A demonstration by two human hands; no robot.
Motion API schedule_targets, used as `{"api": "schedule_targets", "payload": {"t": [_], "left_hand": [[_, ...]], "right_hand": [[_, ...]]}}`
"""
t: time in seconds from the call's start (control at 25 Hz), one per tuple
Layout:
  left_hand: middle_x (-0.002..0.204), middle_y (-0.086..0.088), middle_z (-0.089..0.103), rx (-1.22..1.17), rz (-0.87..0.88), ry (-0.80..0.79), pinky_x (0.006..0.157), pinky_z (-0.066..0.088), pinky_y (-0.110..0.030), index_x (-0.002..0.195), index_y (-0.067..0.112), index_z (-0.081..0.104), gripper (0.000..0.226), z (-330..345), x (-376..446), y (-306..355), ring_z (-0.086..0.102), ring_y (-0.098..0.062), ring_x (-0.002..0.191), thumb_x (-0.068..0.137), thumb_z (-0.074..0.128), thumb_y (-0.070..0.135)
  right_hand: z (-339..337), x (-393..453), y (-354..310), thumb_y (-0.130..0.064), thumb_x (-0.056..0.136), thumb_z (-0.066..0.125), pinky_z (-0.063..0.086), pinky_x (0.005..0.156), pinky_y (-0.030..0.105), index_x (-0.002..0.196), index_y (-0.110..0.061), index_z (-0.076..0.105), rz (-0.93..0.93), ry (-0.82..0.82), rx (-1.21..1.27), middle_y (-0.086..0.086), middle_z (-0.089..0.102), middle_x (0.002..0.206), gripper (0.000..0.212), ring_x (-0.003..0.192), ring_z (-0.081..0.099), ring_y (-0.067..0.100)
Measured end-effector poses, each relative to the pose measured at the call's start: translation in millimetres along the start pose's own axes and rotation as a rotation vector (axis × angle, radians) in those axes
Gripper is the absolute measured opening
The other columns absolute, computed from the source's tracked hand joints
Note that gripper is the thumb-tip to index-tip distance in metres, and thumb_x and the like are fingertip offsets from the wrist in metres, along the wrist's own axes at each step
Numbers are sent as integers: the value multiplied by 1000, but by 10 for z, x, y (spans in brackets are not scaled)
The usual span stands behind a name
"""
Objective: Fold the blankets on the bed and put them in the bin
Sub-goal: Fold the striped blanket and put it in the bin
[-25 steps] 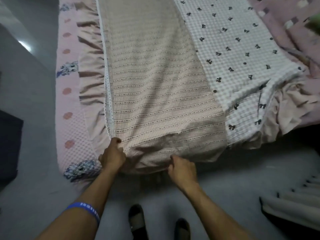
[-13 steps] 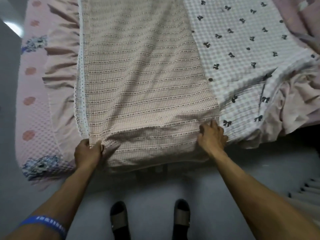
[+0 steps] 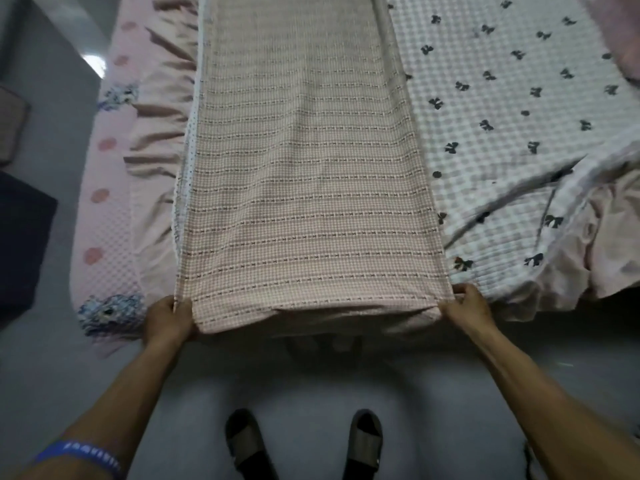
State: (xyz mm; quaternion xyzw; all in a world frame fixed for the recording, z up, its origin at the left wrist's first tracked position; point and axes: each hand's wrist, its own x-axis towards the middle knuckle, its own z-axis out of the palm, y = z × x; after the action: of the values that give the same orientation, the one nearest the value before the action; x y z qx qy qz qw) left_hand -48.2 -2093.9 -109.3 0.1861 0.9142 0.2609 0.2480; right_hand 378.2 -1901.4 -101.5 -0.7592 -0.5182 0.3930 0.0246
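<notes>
A pink checked blanket (image 3: 304, 188) with dark stripes lies folded into a long strip down the bed, its near end at the bed's foot. My left hand (image 3: 168, 318) grips the near left corner of that blanket. My right hand (image 3: 465, 308) grips the near right corner. The near edge is pulled straight between the two hands. To the right lies a white checked blanket (image 3: 502, 109) with black bows, spread and rumpled at its near right side. No bin is in view.
A pink bed sheet (image 3: 114, 188) with a ruffled skirt hangs on the left side. Grey floor (image 3: 304, 386) lies in front, with my two sandalled feet. A dark object (image 3: 20, 247) sits on the floor at the left edge.
Both hands moved apart along the pink blanket's near edge to its outer corners, and the edge is now stretched flat; the bunched folds are gone.
</notes>
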Motion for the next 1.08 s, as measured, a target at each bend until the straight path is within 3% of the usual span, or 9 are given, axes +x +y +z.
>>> {"api": "schedule_targets", "payload": {"t": [0.16,0.24,0.4,0.48,0.56,0.68,0.88,0.96,1.08], "left_hand": [[89,-28,69,-43,-44,-52,67,45,-40,91,-6,69,31,-72,45,120,61,-28,78,87,57,23],[96,-28,69,5,-26,-49,70,45,-40,99,-6,69,25,-14,92,68,64,-32,87,93,56,14],[94,-35,66,130,-43,-120,69,45,-42,91,-12,67,29,56,104,-211,65,-35,89,96,52,13],[91,-31,67,213,-66,-192,69,47,-40,86,-6,68,20,16,70,-179,65,-32,84,83,63,13],[89,-21,70,216,-111,-241,70,51,-38,86,1,69,34,-35,88,-85,66,-30,82,61,67,24],[98,-18,69,180,-123,-246,70,48,-35,96,3,65,37,-94,87,96,65,-31,90,69,71,27],[116,-17,65,67,-194,-175,84,46,-34,114,7,60,36,-199,251,485,60,-33,104,80,66,18],[119,-15,63,7,-194,-150,86,45,-34,120,10,57,40,-161,451,690,59,-33,107,82,63,21],[112,-7,65,134,-104,-72,88,48,-38,113,19,58,35,-3,1036,952,60,-33,101,83,58,36]], "right_hand": [[-35,121,-157,-21,84,74,49,90,35,112,-4,70,21,-207,112,14,70,107,33,102,64,28],[16,172,-89,-21,82,77,50,94,36,112,-7,69,9,-235,213,10,70,107,34,103,65,26],[163,69,471,-17,83,74,52,91,42,108,-9,70,99,-166,-81,15,71,110,27,100,66,31],[206,-89,596,-25,85,68,49,95,46,115,-9,65,203,-84,-308,20,66,118,35,109,62,38],[304,-237,454,-34,84,65,36,103,53,124,-11,53,254,42,-444,21,60,125,47,117,55,42],[496,-411,-105,-28,83,60,34,102,53,113,-16,53,-4,165,-450,16,63,120,33,115,54,40],[847,-713,-1471,-28,88,53,32,101,46,131,-22,49,-429,17,-453,3,61,126,44,116,53,27],[1025,-772,-1951,-30,90,53,34,100,44,134,-23,49,-591,-24,-457,1,61,126,45,115,54,25],[1499,-655,-2538,-32,91,52,38,95,43,134,-21,50,-706,-38,-451,2,60,125,44,113,54,28]]}}
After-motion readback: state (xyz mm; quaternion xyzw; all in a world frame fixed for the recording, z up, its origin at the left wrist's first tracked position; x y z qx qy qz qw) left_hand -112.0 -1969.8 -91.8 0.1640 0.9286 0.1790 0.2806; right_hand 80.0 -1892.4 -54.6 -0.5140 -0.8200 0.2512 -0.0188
